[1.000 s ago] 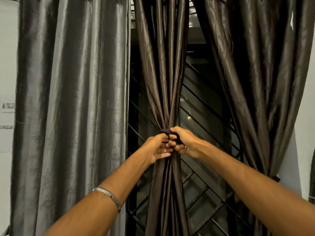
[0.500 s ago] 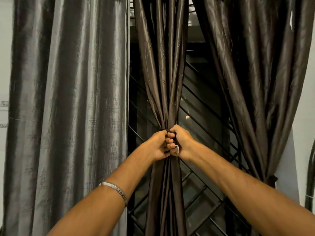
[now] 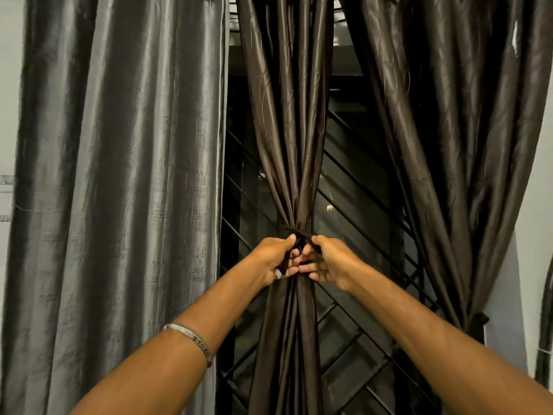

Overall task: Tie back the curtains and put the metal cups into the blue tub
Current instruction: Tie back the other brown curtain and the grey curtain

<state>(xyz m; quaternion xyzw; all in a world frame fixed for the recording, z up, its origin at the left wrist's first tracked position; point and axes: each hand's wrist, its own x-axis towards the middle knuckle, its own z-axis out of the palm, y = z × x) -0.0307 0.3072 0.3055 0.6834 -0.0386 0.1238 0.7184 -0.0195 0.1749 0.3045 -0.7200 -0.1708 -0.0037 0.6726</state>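
Slippage is the risk I see: left hand (image 3: 273,259) and right hand (image 3: 330,260) each pinch a tie (image 3: 299,235) end around the middle curtain (image 3: 287,163), and uneven pull could loosen the knot.

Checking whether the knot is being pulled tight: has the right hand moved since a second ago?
Yes. The right hand has drawn right, away from the middle curtain, opening a gap to the left hand.

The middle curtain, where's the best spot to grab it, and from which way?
Grab the middle curtain at its narrow waist, where the tie cinches the folds into one thin bundle. Come from the front with a hand on each side, as the left hand and right hand do now. Above and below, the cloth fans out too wide for the fingers to wrap.
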